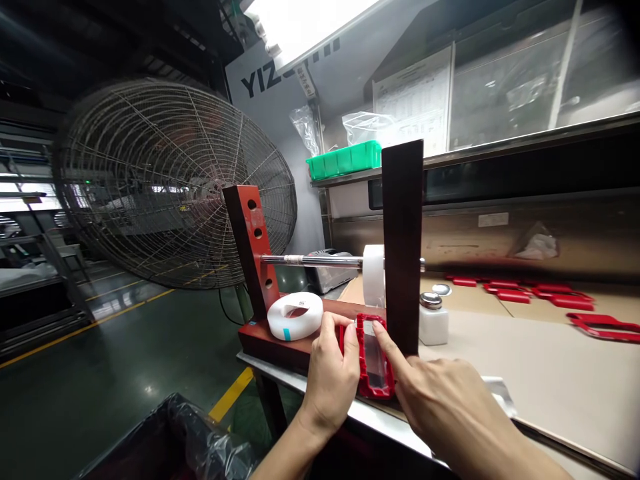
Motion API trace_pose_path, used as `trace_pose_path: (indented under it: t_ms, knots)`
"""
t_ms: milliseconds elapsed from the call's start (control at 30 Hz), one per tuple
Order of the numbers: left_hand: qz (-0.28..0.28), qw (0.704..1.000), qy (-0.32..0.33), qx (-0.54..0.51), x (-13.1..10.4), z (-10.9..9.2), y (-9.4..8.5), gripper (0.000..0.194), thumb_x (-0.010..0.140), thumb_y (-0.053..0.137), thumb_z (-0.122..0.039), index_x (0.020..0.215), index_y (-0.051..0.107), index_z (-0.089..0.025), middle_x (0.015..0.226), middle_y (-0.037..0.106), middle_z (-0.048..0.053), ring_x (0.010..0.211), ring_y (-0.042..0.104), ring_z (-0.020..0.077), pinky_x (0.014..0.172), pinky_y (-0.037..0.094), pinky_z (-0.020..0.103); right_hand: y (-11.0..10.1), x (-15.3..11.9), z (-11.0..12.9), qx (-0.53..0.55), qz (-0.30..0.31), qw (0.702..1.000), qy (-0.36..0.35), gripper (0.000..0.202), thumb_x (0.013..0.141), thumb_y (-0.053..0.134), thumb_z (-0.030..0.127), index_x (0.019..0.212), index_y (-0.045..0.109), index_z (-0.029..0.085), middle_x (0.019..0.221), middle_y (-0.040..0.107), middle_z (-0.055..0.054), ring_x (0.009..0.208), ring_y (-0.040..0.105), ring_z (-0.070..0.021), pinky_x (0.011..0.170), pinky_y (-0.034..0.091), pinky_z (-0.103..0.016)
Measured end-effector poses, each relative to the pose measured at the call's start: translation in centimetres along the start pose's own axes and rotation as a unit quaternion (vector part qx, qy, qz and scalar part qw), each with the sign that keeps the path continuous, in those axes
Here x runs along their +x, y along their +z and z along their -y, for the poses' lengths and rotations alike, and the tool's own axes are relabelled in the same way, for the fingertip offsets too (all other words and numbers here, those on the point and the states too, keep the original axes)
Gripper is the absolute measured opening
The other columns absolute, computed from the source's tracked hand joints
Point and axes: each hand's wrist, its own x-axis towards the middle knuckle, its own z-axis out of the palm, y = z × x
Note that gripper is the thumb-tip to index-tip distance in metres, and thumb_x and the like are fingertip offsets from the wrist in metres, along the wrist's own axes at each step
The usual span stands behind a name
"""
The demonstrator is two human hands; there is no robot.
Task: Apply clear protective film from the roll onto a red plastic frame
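Frame: red frame (373, 360) lies at the table's (550, 380) near left corner, against the tape stand (400, 247).
Left hand (330, 373): fingers curled, gripping the frame's left edge.
Right hand (450, 400): open, forefinger pressing the clear film (likely smoothing it).
Next: firm, even pressure along the film.

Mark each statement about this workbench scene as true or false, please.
1. Both hands touch the red frame. True: the left hand holds its left edge and the right hand presses a finger on it.
2. A white tape roll lies flat on the stand's base. True.
3. The green bin sits on the floor. False: it is up on a shelf.
4. The fan stands right of the stand. False: it is to the left.
5. More red parts lie on the table to the right. True.
6. The rod holds no roll. False: a white roll is on it.
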Motion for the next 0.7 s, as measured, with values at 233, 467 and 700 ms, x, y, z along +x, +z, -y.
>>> trace_pose_path:
  t_ms: [233,467,700]
  knots:
    - [0.006,1.0,-0.011,-0.002,0.1,0.0,0.0,0.014,0.095,0.039,-0.035,0.091,0.045,-0.023,0.078,0.057,0.0,0.068,0.055,0.0171,0.066,0.041,0.03,-1.7,0.4,-0.8,0.035,-0.046,0.998,-0.024,0.06,0.072,0.04,0.0,0.132,0.047,0.001,0.055,0.062,-0.001,0.04,0.057,-0.0176,0.039,0.023,-0.031]
    - [0.036,0.999,-0.017,0.033,0.5,-0.1,-0.3,0.025,0.097,0.032,-0.037,0.089,0.05,-0.023,0.084,0.062,0.003,0.078,0.056,0.0206,0.074,0.039,0.033,2.7,-5.1,-7.6,0.179,0.088,0.978,0.068,0.031,0.097,0.03,0.034,0.09,0.058,0.025,0.08,0.065,-0.001,0.06,0.065,-0.0184,0.053,0.042,-0.032]
    - [0.015,0.995,-0.044,0.088,1.1,0.0,0.2,0.032,0.082,0.056,-0.055,0.079,0.046,-0.024,0.065,0.053,-0.003,0.064,0.05,0.0187,0.066,0.034,0.031,9.8,-12.3,-12.0,0.161,0.192,0.958,0.14,0.014,0.079,0.054,0.03,0.067,0.059,0.023,0.073,0.061,-0.004,0.061,0.061,-0.0229,0.057,0.04,-0.035]
